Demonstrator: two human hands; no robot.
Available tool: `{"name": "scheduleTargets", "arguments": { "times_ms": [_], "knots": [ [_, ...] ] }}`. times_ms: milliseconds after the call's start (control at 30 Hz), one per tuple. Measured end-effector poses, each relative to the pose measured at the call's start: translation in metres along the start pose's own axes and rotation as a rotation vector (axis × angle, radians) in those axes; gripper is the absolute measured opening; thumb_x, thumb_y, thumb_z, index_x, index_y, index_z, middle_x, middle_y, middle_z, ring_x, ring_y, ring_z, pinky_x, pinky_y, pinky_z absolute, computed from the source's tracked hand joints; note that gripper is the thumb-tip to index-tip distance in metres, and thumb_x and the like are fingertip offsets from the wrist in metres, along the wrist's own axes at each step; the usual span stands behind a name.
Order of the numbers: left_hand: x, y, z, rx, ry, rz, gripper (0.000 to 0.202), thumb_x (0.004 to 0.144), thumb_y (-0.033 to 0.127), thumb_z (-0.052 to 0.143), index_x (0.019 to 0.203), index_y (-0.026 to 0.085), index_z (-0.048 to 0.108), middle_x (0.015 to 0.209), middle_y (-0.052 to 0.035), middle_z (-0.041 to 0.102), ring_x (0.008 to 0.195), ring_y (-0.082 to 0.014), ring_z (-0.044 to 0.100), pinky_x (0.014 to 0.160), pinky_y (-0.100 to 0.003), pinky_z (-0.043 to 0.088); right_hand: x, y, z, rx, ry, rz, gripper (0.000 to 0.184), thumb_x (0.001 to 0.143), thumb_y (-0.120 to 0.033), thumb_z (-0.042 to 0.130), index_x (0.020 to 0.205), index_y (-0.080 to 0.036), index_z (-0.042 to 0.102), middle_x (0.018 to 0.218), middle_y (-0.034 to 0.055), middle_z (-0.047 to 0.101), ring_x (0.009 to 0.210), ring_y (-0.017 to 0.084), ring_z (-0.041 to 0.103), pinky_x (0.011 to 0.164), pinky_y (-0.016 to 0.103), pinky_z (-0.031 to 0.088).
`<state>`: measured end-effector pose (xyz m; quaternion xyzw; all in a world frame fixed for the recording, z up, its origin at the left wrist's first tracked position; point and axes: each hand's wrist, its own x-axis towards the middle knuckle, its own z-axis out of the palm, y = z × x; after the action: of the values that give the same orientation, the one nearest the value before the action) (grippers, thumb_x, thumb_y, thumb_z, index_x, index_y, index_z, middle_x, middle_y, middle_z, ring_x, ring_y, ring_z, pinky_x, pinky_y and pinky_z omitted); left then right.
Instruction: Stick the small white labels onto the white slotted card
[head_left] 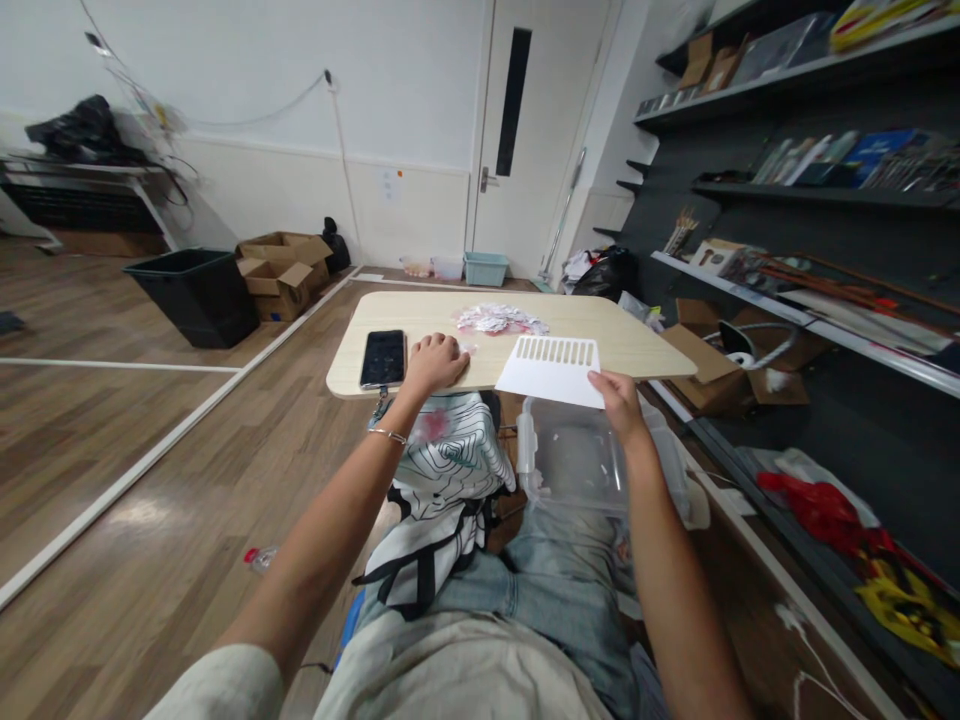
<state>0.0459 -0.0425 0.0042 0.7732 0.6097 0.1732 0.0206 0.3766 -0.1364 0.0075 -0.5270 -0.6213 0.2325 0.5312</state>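
My right hand (616,397) pinches the near corner of a white sheet (551,370) with a row of cut-out slots along its far edge; the sheet lies partly over the front edge of a small light wooden table (637,335). My left hand (435,362) rests on the table with fingers curled, next to a black phone (383,357); what its fingers hold, if anything, is hidden. A pile of small white and pink paper pieces (500,319) lies further back on the table.
A clear plastic box (577,455) sits under the table by my knees, beside a patterned bag (446,470). Black bin (196,295) and cardboard boxes (283,270) stand at left. Shelves (810,190) and clutter line the right wall. A door (525,130) is ahead.
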Motion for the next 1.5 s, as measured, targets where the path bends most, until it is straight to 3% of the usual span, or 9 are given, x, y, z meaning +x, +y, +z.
{"name": "scheduleTargets", "arguments": {
  "times_ms": [167,667,1067,1500],
  "knots": [
    [0.002,-0.001,0.002,-0.004,0.003,-0.010,0.051,0.104,0.053,0.041,0.137,0.020,0.063,0.149,-0.0168,0.058,0.140,-0.0356,0.051,0.118,-0.049,0.039,-0.001,0.009,-0.003,-0.037,0.064,-0.046,0.057,0.085,-0.066,0.066,0.060,-0.025,0.037,0.061,-0.0026,0.029,0.063,0.014,0.028,0.057,0.031,0.023],
    [0.002,-0.001,0.000,-0.007,-0.003,-0.005,0.049,0.104,0.052,0.042,0.136,0.021,0.064,0.148,-0.0168,0.058,0.140,-0.0357,0.052,0.118,-0.049,0.038,0.013,0.027,-0.010,0.010,0.082,-0.017,0.057,0.082,-0.070,0.069,0.059,-0.025,0.044,0.057,-0.0018,0.039,0.061,0.016,0.037,0.056,0.031,0.030],
    [0.000,0.001,0.000,0.017,0.011,-0.002,0.050,0.105,0.053,0.041,0.134,0.020,0.065,0.144,-0.0180,0.061,0.137,-0.0358,0.054,0.115,-0.050,0.040,0.020,0.020,0.001,0.084,0.058,0.023,0.054,0.074,-0.071,0.072,0.060,-0.022,0.056,0.056,-0.0011,0.049,0.058,0.016,0.042,0.054,0.029,0.031],
    [0.001,0.000,0.002,0.000,0.013,-0.003,0.048,0.104,0.053,0.043,0.133,0.021,0.065,0.145,-0.0167,0.061,0.138,-0.0350,0.054,0.115,-0.048,0.040,0.024,0.020,0.009,0.090,0.051,0.013,0.054,0.073,-0.068,0.072,0.054,-0.022,0.051,0.053,-0.0013,0.046,0.057,0.015,0.040,0.054,0.029,0.031]
  ]
}}
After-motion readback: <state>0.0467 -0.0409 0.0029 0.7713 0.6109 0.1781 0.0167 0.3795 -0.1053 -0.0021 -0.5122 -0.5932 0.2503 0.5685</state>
